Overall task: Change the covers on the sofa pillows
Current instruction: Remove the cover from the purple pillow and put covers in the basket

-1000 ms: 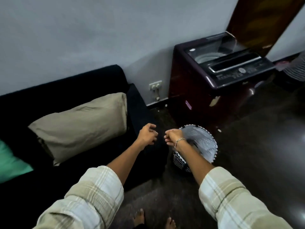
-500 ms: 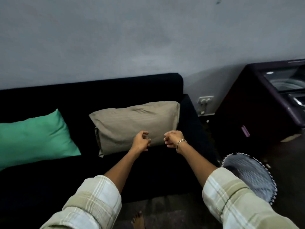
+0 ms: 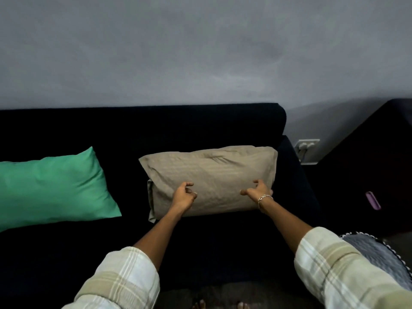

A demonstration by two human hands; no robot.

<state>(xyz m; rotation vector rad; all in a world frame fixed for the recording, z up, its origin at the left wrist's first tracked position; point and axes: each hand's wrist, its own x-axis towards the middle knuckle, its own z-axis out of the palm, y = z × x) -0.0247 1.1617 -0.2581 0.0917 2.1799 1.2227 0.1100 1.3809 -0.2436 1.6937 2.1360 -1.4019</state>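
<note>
A beige pillow (image 3: 211, 175) in a faintly striped cover leans against the back of the black sofa (image 3: 133, 130), near its right armrest. A green pillow (image 3: 51, 188) lies on the seat at the left. My left hand (image 3: 184, 195) hovers in front of the beige pillow's lower left part, fingers curled and apart, holding nothing. My right hand (image 3: 258, 190), with a bracelet on the wrist, is spread open in front of the pillow's lower right part. Whether either hand touches the cover is unclear.
A patterned laundry basket (image 3: 379, 255) stands on the floor at the right, partly behind my right sleeve. A dark washing machine (image 3: 374, 166) fills the right edge. A wall socket (image 3: 306, 144) sits between sofa and machine. My bare toes (image 3: 223, 305) show at the bottom.
My view swung left from the washing machine and basket to the sofa. Both hands moved apart and forward, from close together to the two sides of the beige pillow.
</note>
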